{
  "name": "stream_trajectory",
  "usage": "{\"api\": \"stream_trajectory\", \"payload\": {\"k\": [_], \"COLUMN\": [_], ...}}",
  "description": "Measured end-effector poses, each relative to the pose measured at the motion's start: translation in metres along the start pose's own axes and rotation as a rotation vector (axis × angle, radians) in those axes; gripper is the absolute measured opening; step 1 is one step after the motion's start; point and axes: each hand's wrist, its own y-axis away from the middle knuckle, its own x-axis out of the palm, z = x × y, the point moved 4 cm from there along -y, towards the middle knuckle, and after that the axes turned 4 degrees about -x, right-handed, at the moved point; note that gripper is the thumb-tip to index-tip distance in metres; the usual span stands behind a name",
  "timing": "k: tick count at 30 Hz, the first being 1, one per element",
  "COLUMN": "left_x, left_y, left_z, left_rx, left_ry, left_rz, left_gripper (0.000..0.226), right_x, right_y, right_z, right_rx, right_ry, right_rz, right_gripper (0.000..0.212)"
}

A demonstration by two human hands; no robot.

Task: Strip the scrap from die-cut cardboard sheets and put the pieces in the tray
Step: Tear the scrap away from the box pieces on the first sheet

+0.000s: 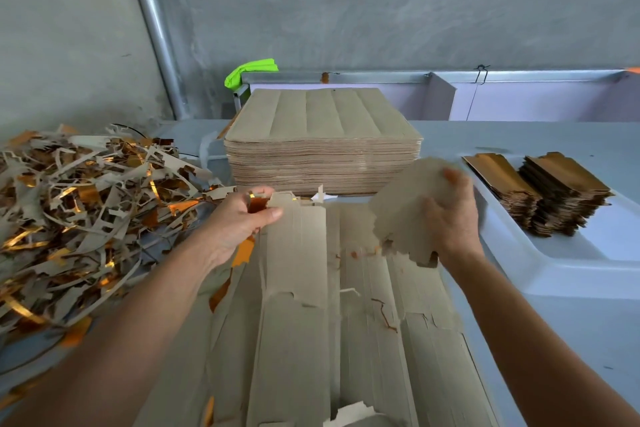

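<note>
A die-cut cardboard sheet (329, 322), grey side up, lies on the table in front of me with long pieces partly torn loose. My left hand (239, 222) pinches a strip of gold-backed scrap (258, 204) at the sheet's far left corner. My right hand (450, 215) grips a bunch of separated grey pieces (401, 204), lifted above the sheet's right side and blurred. The white tray (571, 274) lies to the right and holds stacks of finished gold-faced pieces (540, 194).
A tall stack of uncut sheets (322, 142) stands behind the working sheet. A big heap of grey and gold scrap (79, 211) covers the table's left side. A metal rail and a green cloth (251, 71) are at the back wall.
</note>
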Motion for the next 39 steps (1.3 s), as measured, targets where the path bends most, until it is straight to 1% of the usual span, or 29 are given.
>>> {"api": "stream_trajectory", "payload": {"k": [1, 2, 3, 4, 5, 6, 7, 9, 10, 12, 14, 15, 17, 18, 19, 21, 23, 25, 27, 29, 30, 31, 33, 35, 37, 39], "left_x": [0.001, 0.002, 0.005, 0.007, 0.009, 0.012, 0.016, 0.024, 0.028, 0.035, 0.037, 0.037, 0.036, 0.037, 0.038, 0.038, 0.035, 0.036, 0.040, 0.042, 0.042, 0.041, 0.033, 0.022, 0.011, 0.000], "left_y": [-0.001, -0.002, -0.002, -0.003, -0.002, -0.002, -0.002, -0.001, 0.000, 0.003, 0.006, 0.007, 0.009, 0.010, 0.010, 0.008, 0.006, 0.007, 0.009, 0.013, 0.013, 0.012, 0.009, 0.006, 0.002, 0.000], "left_z": [-0.002, -0.003, -0.004, -0.005, -0.006, -0.007, -0.007, -0.008, -0.009, -0.010, -0.014, -0.017, -0.022, -0.024, -0.026, -0.027, -0.026, -0.024, -0.021, -0.019, -0.020, -0.020, -0.021, -0.019, -0.015, -0.009], "left_rx": [-0.004, -0.010, -0.014, -0.015, -0.013, -0.010, -0.005, 0.001, 0.003, 0.005, 0.001, -0.009, -0.035, -0.039, -0.034, -0.027, -0.026, -0.026, -0.056, -0.110, -0.124, -0.123, -0.123, -0.139, -0.134, -0.116], "left_ry": [0.034, 0.062, 0.088, 0.118, 0.152, 0.185, 0.209, 0.243, 0.256, 0.276, 0.274, 0.261, 0.179, 0.120, 0.066, 0.018, 0.026, 0.082, 0.176, 0.276, 0.323, 0.355, 0.365, 0.405, 0.450, 0.306], "left_rz": [0.011, 0.021, 0.030, 0.041, 0.056, 0.072, 0.082, 0.080, 0.075, 0.069, 0.084, 0.102, 0.130, 0.123, 0.106, 0.050, 0.014, 0.024, -0.003, -0.020, -0.014, -0.010, -0.057, -0.108, -0.167, -0.263], "left_gripper": [0.052, 0.052, 0.049, 0.043, 0.034, 0.026, 0.022, 0.020, 0.020, 0.020, 0.021, 0.027, 0.050, 0.053, 0.052, 0.037, 0.024, 0.022, 0.021, 0.005, 0.006, 0.013, 0.016, 0.015, 0.016, 0.017], "right_x": [0.001, 0.004, 0.007, 0.011, 0.015, 0.019, 0.024, 0.036, 0.041, 0.046, 0.047, 0.047, 0.049, 0.051, 0.053, 0.057, 0.058, 0.056, 0.054, 0.054, 0.054, 0.055, 0.052, 0.047, 0.040, 0.033], "right_y": [0.004, 0.010, 0.015, 0.020, 0.024, 0.030, 0.036, 0.047, 0.052, 0.057, 0.055, 0.053, 0.054, 0.055, 0.057, 0.059, 0.059, 0.058, 0.057, 0.056, 0.056, 0.055, 0.054, 0.051, 0.047, 0.043], "right_z": [0.005, 0.010, 0.014, 0.017, 0.020, 0.024, 0.028, 0.036, 0.039, 0.043, 0.042, 0.043, 0.046, 0.047, 0.047, 0.046, 0.042, 0.037, 0.031, 0.028, 0.027, 0.027, 0.023, 0.014, 0.004, -0.003], "right_rx": [-0.072, -0.138, -0.199, -0.250, -0.292, -0.321, -0.336, -0.347, -0.333, -0.282, -0.292, -0.333, -0.421, -0.448, -0.462, -0.459, -0.427, -0.377, -0.273, -0.193, -0.198, -0.212, -0.197, -0.072, 0.117, 0.273], "right_ry": [0.046, 0.093, 0.160, 0.251, 0.339, 0.392, 0.404, 0.336, 0.278, 0.172, 0.166, 0.209, 0.294, 0.315, 0.327, 0.344, 0.341, 0.318, 0.227, 0.172, 0.198, 0.229, 0.239, 0.138, -0.063, -0.269], "right_rz": [0.083, 0.168, 0.246, 0.310, 0.357, 0.398, 0.438, 0.518, 0.543, 0.541, 0.493, 0.473, 0.474, 0.498, 0.530, 0.582, 0.598, 0.583, 0.573, 0.564, 0.553, 0.544, 0.514, 0.449, 0.344, 0.199], "right_gripper": [0.061, 0.064, 0.058, 0.047, 0.037, 0.032, 0.030, 0.024, 0.024, 0.031, 0.027, 0.024, 0.020, 0.018, 0.016, 0.015, 0.015, 0.017, 0.018, 0.019, 0.020, 0.020, 0.019, 0.022, 0.026, 0.029]}}
